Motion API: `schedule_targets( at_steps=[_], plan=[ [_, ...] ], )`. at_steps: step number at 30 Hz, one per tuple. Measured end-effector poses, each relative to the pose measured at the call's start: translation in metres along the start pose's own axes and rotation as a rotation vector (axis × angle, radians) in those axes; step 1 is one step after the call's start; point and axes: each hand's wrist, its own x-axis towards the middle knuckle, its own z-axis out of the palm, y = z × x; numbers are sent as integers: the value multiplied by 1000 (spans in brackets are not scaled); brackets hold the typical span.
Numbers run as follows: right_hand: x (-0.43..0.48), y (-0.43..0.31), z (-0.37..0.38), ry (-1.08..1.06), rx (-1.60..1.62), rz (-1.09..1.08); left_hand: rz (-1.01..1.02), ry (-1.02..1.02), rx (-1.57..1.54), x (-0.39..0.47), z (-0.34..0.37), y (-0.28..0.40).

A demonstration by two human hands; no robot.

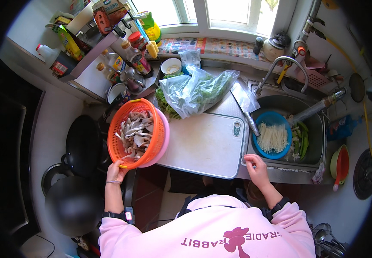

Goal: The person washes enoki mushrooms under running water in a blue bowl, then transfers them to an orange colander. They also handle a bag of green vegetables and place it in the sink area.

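Observation:
My left hand [117, 172] grips the yellow-handled rim of an orange plastic colander [158, 142], which holds torn oyster mushrooms [136, 132]. A pink basin [165, 142] shows beneath the colander's right side. Over the right front corner of the white cutting board [202, 145], at the sink's edge, my right hand [255, 166] has its fingers loosely curled, with nothing visible in them. A cleaver [245, 100] lies right of the board, its handle pointing towards me. In the sink, a blue basket [290, 129] holds enoki mushrooms [273, 138], beside green peppers [304, 142].
Behind the board lies a clear plastic bag of greens [202, 90]. Sauce bottles [139, 61] and a white bowl [171, 66] stand at the back left. A black wok [82, 145] is at left. The faucet [282, 61] arches over the sink [318, 154].

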Motion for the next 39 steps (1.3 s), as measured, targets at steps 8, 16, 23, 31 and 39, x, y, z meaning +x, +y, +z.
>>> schedule_targets(
  at_steps=[8, 16, 23, 31, 39],
  plan=[
    [7, -11, 6, -90, 126, 84, 103, -235, -44, -36, 14, -2],
    [48, -40, 39, -507, 468, 248, 162, -156, -50, -38, 24, 2],
    [114, -82, 153, -835, 513, 498, 196, 33, -68, -36, 1, -3],
    [125, -77, 261, -729, 632, 601, 191, 8, -18, -59, -14, -8],
    [63, -35, 106, -792, 671, 570, 145, -227, 61, -90, 33, -21]
  ],
)
